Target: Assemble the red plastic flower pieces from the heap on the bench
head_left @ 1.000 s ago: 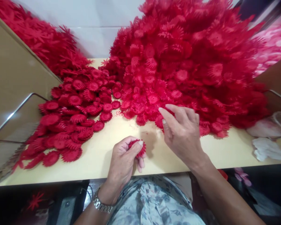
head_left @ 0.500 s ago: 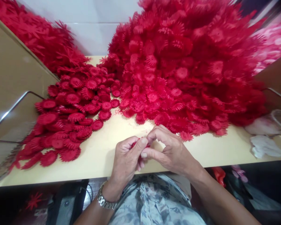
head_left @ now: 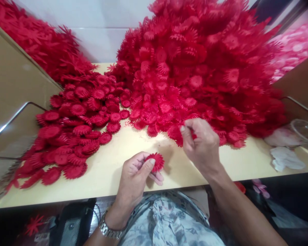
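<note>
Pinched between the thumb and fingers of my left hand [head_left: 136,176] is a red fringed artificial flower piece [head_left: 157,162], held above the table with its toothed edge facing right. My right hand [head_left: 202,147] is closed, thumb against curled fingers, at the front edge of the large heap of red fringed flower pieces [head_left: 166,107]. A bit of red shows by its fingers, but what it grips, if anything, is too hidden to name. A second heap of round red flower pieces [head_left: 78,109] spreads over the table to the left.
The pale yellow table [head_left: 110,171] ends at my lap. Cardboard [head_left: 17,61] stands at the left, with red star-shaped petals [head_left: 38,41] behind it. On the right lie a crumpled white tissue [head_left: 286,159] and a clear plastic container [head_left: 306,130]. Pink petals [head_left: 295,48] are farther back.
My right hand has left my left hand and moved up and right to the heap's edge. The flower piece in my left hand now shows more fully.
</note>
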### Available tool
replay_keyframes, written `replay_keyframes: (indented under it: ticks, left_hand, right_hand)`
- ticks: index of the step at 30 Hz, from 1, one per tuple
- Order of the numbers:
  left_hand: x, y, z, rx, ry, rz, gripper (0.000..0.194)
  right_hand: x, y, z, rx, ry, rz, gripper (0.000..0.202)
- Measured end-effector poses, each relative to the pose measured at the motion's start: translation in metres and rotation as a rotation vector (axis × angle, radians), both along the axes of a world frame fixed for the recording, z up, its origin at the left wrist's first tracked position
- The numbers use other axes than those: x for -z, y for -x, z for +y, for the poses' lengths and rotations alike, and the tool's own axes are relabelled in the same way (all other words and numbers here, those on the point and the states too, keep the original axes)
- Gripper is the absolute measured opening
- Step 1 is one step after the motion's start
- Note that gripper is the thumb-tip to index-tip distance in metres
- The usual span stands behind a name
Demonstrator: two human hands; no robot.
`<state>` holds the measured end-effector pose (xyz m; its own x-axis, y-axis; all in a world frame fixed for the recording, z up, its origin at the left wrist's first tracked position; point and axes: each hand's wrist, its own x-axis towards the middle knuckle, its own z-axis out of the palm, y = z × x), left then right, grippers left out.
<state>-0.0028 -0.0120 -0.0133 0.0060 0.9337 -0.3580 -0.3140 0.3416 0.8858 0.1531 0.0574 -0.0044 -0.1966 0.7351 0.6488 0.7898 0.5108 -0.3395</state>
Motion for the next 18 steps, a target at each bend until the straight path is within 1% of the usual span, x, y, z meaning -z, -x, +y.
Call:
replay_keyframes:
  ticks: [1,3,5,7,9,10,11,13,15,16,18]
  left_hand:
    - [-0.001,0.0,0.0,-0.014,0.017,-0.015,0.016]
    - [-0.003,0.001,0.0,-0.04,0.036,-0.034,0.017]
    - [-0.004,0.001,-0.001,-0.053,0.035,-0.035,0.018]
    - [-0.005,0.001,0.0,-0.057,0.029,-0.037,0.022]
    - [-0.004,0.0,0.0,-0.059,0.029,-0.037,0.026]
    - [-0.004,-0.001,0.001,-0.064,0.029,-0.035,0.028]
    - [-0.004,-0.001,0.001,-0.069,0.03,-0.029,0.031]
    - [-0.002,-0.002,0.001,-0.072,0.035,-0.008,0.034]
    - [-0.001,-0.001,0.0,-0.059,0.026,0.005,0.037]
    - [-0.001,0.0,0.0,-0.037,0.021,0.004,0.037]
    - [-0.001,0.002,-0.002,0.02,0.014,-0.019,0.033]
  right_hand:
    - [-0.001,-0.005,0.005,0.046,-0.027,-0.086,0.014]
    - [-0.004,-0.011,0.009,0.068,-0.035,-0.196,0.02]
    - [-0.01,-0.012,0.005,0.022,-0.012,-0.147,0.02]
    - [-0.015,-0.007,-0.006,-0.116,0.102,-0.002,0.013]
    - [-0.018,0.001,-0.018,-0.298,0.315,0.14,0.008]
    - [-0.018,0.005,-0.023,-0.382,0.412,0.193,0.009]
    - [-0.017,0.009,-0.027,-0.451,0.486,0.229,0.011]
    - [-0.014,0.015,-0.031,-0.536,0.569,0.265,0.012]
    - [-0.011,0.017,-0.032,-0.574,0.618,0.289,0.011]
    - [-0.01,0.017,-0.032,-0.569,0.643,0.312,0.012]
    - [-0.009,0.015,-0.028,-0.49,0.644,0.369,0.015]
